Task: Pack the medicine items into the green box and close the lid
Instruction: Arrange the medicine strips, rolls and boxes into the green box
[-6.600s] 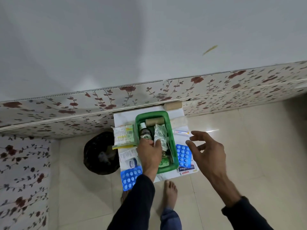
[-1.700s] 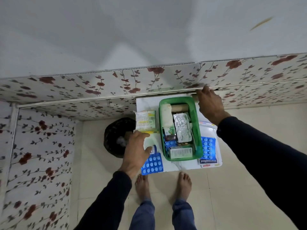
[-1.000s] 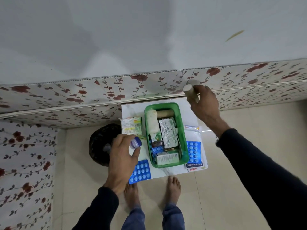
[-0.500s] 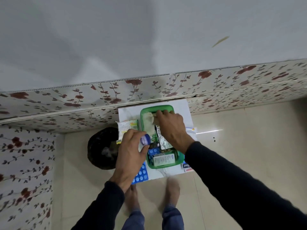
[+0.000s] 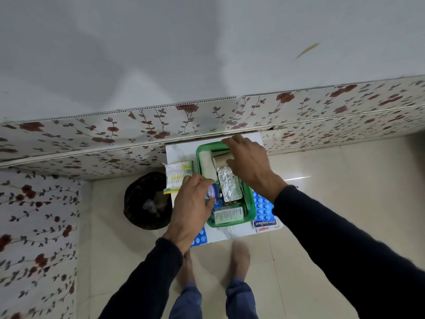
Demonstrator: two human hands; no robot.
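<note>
While both hands work over the box, I read the scene from my feet outward:

Left hand (image 5: 192,208): palm down at the near left rim of the green box (image 5: 250,207), its grip closed round a small blue-capped jar (image 5: 212,192).

Step in hand: I judge the jar should be lowered into the gap beside the foil strip (image 5: 228,186), upright or laid flat, so nothing stands proud when the lid goes on.

Green box: sits on the white desk (image 5: 179,153), lid not in view; a small carton (image 5: 228,215) lies at its near end, a white roll (image 5: 207,166) along its left wall.

Right hand (image 5: 249,165): reaches across the far end, wrist bent down, grip closed on a tan roll (image 5: 220,158) that it presses in next to the white roll.

Left to pack: a sachet packet (image 5: 178,174) left of the box, blue blister sheets (image 5: 262,207) and a plaster box (image 5: 264,224) on the right.

Beyond: floral wall panel (image 5: 138,134).
</note>
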